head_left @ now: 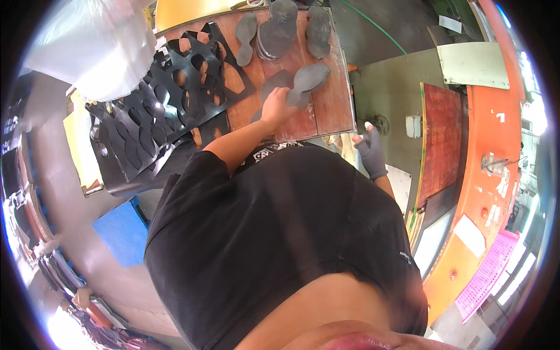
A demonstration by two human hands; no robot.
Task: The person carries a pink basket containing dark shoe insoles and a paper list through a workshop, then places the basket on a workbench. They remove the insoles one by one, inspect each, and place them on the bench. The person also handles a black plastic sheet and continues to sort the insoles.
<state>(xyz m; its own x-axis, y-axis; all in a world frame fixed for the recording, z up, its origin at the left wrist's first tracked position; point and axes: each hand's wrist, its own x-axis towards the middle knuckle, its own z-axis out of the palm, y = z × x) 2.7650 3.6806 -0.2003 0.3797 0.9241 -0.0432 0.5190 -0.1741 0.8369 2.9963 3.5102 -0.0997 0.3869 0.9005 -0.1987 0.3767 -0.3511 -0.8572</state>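
My bare left hand point(277, 107) is over the reddish-brown board table, with its fingers closed at the narrow end of a dark grey shoe sole point(311, 77). Another flat dark sole point(275, 83) lies partly under that hand. Beyond it on the table are a stack of soles point(277, 34), a single sole point(245, 38) to its left and further soles point(318, 32) to its right. My right hand point(372, 153), in a grey glove with bare or pale-wrapped fingertips, is off the table's right edge. Its fingers are apart and nothing shows in them.
Black sheets with sole-shaped cutouts point(166, 93) are heaped left of the soles, overlapping the table point(332, 116). A translucent plastic bag point(93, 49) hangs at upper left. A blue flat piece point(121, 232) is lower left. An orange machine frame point(487, 140) and a reddish board point(441, 140) stand right.
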